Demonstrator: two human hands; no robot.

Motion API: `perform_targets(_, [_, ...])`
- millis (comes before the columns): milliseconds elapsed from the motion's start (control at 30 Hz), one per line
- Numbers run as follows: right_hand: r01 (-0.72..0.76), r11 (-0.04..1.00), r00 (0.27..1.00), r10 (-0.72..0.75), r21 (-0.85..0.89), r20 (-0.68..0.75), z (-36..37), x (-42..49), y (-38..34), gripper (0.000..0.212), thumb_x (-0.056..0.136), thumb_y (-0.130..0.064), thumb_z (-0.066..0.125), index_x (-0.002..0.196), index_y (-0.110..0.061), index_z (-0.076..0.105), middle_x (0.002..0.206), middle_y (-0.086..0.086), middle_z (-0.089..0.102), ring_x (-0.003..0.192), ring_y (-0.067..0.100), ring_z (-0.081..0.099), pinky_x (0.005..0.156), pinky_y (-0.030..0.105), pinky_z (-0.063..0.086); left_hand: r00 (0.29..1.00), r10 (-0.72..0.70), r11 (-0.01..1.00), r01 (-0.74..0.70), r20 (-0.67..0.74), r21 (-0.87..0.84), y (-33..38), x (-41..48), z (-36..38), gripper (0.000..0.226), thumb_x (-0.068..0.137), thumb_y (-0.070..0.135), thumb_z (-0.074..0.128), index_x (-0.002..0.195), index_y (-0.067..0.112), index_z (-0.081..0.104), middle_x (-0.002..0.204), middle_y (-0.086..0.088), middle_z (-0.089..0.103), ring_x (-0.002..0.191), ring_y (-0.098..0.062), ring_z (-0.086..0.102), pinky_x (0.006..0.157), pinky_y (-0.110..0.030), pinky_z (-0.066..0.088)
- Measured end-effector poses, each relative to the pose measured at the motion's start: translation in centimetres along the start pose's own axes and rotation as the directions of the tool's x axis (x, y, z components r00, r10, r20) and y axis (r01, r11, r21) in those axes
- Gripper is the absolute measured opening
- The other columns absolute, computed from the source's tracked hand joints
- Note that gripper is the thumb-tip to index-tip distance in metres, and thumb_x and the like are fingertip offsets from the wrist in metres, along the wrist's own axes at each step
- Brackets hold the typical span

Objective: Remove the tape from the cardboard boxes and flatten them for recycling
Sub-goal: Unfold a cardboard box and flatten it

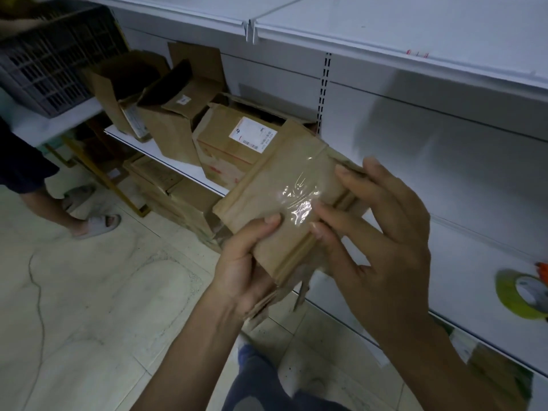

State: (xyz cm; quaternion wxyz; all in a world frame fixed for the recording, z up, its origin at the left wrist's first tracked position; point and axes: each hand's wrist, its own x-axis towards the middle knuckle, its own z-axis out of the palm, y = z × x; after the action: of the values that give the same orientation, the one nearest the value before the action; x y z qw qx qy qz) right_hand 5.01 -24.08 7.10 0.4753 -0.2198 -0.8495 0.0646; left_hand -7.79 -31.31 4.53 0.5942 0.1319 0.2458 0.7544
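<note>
The box (275, 185) is mid-frame, held up over the floor (89, 292) in front of the shelf (166, 161). The left grip (249, 262) clamps only its 7 o'clock corner, thumb on top and fingers curled under, so a hard tug on the tape could probably twist it out of that hold. The tape (299, 200) is clear, thin and wrinkled flat against the card, so it may well shred or lift the paper skin and leave scraps. The right grip (382, 232) is spread, fingertips resting on the box at the tape's 3 o'clock side, pinching nothing; a nail that misses the tape's edge would just slide. Counted: one crate (50, 60) at 10 o'clock, two slippers (98, 223) on another person's feet, three boxes (234, 143) on the shelf at 11 o'clock with more stacked beneath in a number I cannot tell, one box in hand, and one tape roll (522, 292) at 3 o'clock.
</note>
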Motion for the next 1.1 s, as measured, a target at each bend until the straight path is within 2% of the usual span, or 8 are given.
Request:
perform_targets(100, [0.057, 0.980, 0.997, -0.048, -0.190, 0.055, -0.1, -0.4, -0.1, 0.017, 0.089, -0.027, 0.065, 0.092, -0.015, 0.076, 0.111, 0.005, 0.069, 0.118, 0.026, 0.057, 0.106, 0.052, 0.027, 0.962, 0.186, 0.957, -0.131, -0.201, 0.259, 0.1, 0.1, 0.1, 0.060, 0.060, 0.017, 0.079, 0.114, 0.001, 0.060, 0.102, -0.015, 0.070, 0.090, -0.026, 0.069, 0.070, -0.034, 0.056])
perform_targets(200, [0.118, 0.978, 0.986, -0.094, -0.171, 0.141, 0.4, -0.5, -0.4, 0.019, 0.089, -0.024, 0.061, 0.089, -0.012, 0.076, 0.097, 0.005, 0.074, 0.098, 0.019, 0.069, 0.105, 0.053, 0.029, 0.854, 0.430, 0.808, -0.219, -0.292, 0.547, -0.4, -0.2, 0.5, 0.053, 0.066, 0.027, 0.073, 0.113, 0.005, 0.061, 0.101, -0.008, 0.070, 0.091, -0.024, 0.068, 0.071, -0.028, 0.055])
perform_targets(467, [0.128, 0.992, 0.962, -0.119, -0.019, 0.245, 2.8, 1.8, -2.4, 0.025, 0.085, -0.011, 0.053, 0.076, -0.002, 0.074, 0.076, 0.012, 0.074, 0.070, 0.020, 0.072, 0.102, 0.056, 0.039, 0.674, 0.718, 0.517, -0.351, -0.173, 0.780, 1.0, -1.9, 0.6, 0.026, 0.075, 0.025, 0.062, 0.098, 0.038, 0.062, 0.090, 0.027, 0.068, 0.087, 0.003, 0.066, 0.068, -0.009, 0.049])
perform_targets(600, [0.181, 0.981, 0.951, -0.158, -0.063, 0.266, 4.4, 2.8, -4.0, 0.017, 0.084, -0.004, 0.058, 0.076, -0.002, 0.073, 0.075, 0.010, 0.073, 0.064, 0.019, 0.069, 0.106, 0.048, 0.036, 0.605, 0.793, 0.360, -0.374, -0.069, 0.854, 2.7, -2.9, 0.9, 0.055, 0.079, 0.021, 0.060, 0.084, 0.075, 0.053, 0.087, 0.046, 0.060, 0.085, 0.019, 0.059, 0.065, 0.000, 0.044])
perform_targets(700, [0.259, 0.961, 0.940, -0.226, -0.102, 0.255, 6.3, 3.7, -5.8, 0.005, 0.077, 0.000, 0.072, 0.072, -0.002, 0.071, 0.068, 0.010, 0.070, 0.059, 0.020, 0.066, 0.104, 0.048, 0.041, 0.580, 0.813, 0.314, -0.349, -0.060, 0.883, 4.6, -3.5, 0.1, 0.062, 0.079, 0.021, 0.060, 0.081, 0.081, 0.046, 0.079, 0.051, 0.055, 0.079, 0.025, 0.056, 0.059, 0.004, 0.040])
perform_targets(833, [0.296, 0.948, 0.928, -0.258, -0.114, 0.269, 8.8, 5.0, -9.0, 0.008, 0.077, -0.004, 0.073, 0.071, -0.003, 0.068, 0.067, 0.010, 0.066, 0.064, 0.024, 0.065, 0.095, 0.044, 0.050, 0.581, 0.803, 0.389, -0.341, -0.134, 0.856, 8.3, -4.4, -2.0, 0.048, 0.075, 0.031, 0.065, 0.089, 0.075, 0.051, 0.088, 0.046, 0.059, 0.086, 0.020, 0.058, 0.064, 0.001, 0.043])
perform_targets(933, [0.165, 0.986, 0.967, -0.165, 0.018, 0.195, 10.0, 6.1, -11.2, 0.012, 0.082, -0.004, 0.062, 0.071, -0.003, 0.066, 0.073, 0.009, 0.066, 0.069, 0.021, 0.064, 0.100, 0.039, 0.047, 0.663, 0.709, 0.604, -0.394, -0.242, 0.693, 11.1, -5.0, -4.9, 0.049, 0.069, 0.038, 0.069, 0.116, 0.029, 0.061, 0.108, 0.009, 0.069, 0.100, -0.012, 0.067, 0.081, -0.025, 0.057])
perform_targets(1100, [0.041, 0.987, 0.989, -0.063, 0.155, 0.136, 11.0, 7.0, -15.4, 0.014, 0.085, -0.016, 0.061, 0.086, -0.006, 0.071, 0.089, 0.004, 0.069, 0.084, 0.012, 0.063, 0.093, 0.026, 0.048, 0.805, 0.539, 0.818, -0.430, -0.248, 0.381, 15.7, -6.2, -7.4, 0.019, 0.078, 0.022, 0.062, 0.091, 0.015, 0.072, 0.095, -0.009, 0.072, 0.086, -0.026, 0.070, 0.067, -0.030, 0.057])
